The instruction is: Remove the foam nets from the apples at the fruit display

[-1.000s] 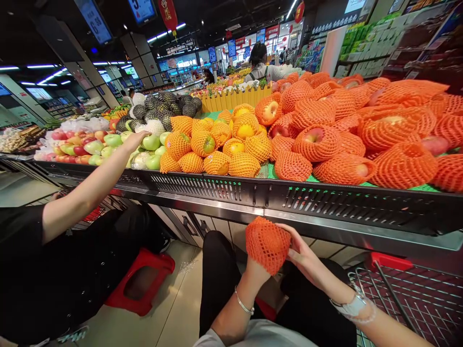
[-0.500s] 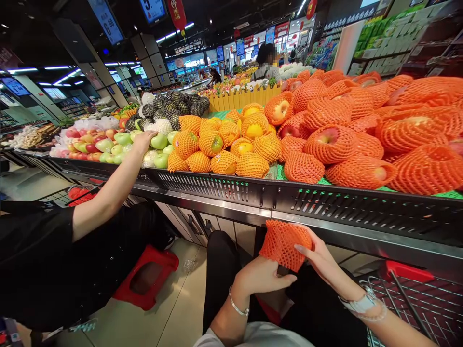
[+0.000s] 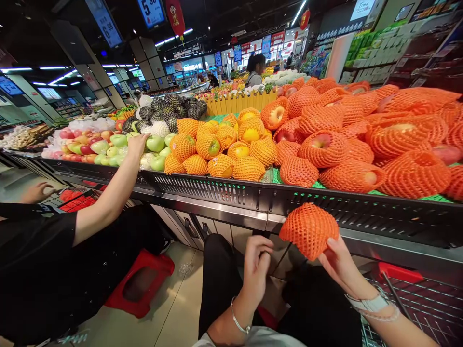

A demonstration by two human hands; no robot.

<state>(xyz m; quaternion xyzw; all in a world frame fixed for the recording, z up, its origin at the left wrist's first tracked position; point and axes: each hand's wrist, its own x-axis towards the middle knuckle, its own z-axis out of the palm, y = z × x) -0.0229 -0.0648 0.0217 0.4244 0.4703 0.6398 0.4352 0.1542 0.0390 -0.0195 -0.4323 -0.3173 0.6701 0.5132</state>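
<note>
My right hand (image 3: 334, 258) is gripping an orange foam net (image 3: 310, 231) by its right side, thumb pressing on the mesh; whether any fruit is sitting inside, I cannot tell. The net is hanging above my lap, in front of the metal edge (image 3: 249, 217) of the display surface. My left hand (image 3: 257, 265) is hovering just left of the net, apart from it, fingers curling loosely and leaving a narrow gap beside the thumb. I am wearing a bracelet (image 3: 237, 315) on that wrist.

Beyond the metal edge, a black crate (image 3: 289, 196) is holding apples in orange nets (image 3: 323, 149), with fruit in yellow nets (image 3: 249, 130) lying to their left. Farther left, a neighbor's hand (image 3: 137, 142) is reaching onto the green apples (image 3: 156, 143). A red stool (image 3: 159, 270) is standing on the floor to my left, and a shopping cart (image 3: 427, 308) is waiting at my right.
</note>
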